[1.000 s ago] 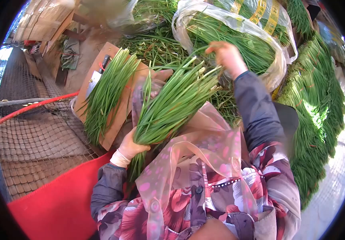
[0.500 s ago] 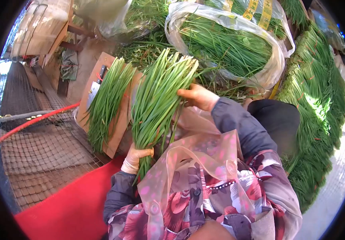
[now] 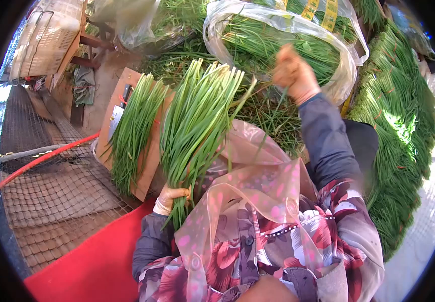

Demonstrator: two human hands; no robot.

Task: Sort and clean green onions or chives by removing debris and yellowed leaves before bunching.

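My left hand [image 3: 171, 198] is wrapped round the leafy lower end of a thick bunch of garlic chives [image 3: 194, 126], whose pale cut ends fan out at the top. Up and to the right of that bunch, my right hand [image 3: 295, 73] is closed and slightly blurred, in front of the open plastic bag. Thin strands show just below its fingers; what it grips I cannot make out. Left of the held bunch, a second bunch of chives [image 3: 139, 131] lies on a tilted brown board [image 3: 144, 183], beside a dark-handled knife [image 3: 125, 95].
A clear plastic bag [image 3: 215, 32] full of chives lies ahead. Loose trimmings [image 3: 273, 123] cover the ground before it. Tied chive bundles [image 3: 398, 126] are piled along the right. At left are a crate [image 3: 41, 38], netting [image 3: 61, 201], a red pole [image 3: 46, 158] and red cloth [image 3: 91, 251].
My right hand has left the upper right side of the held bunch and moved up and right, towards the bag. My left hand keeps its hold in nearly the same place.
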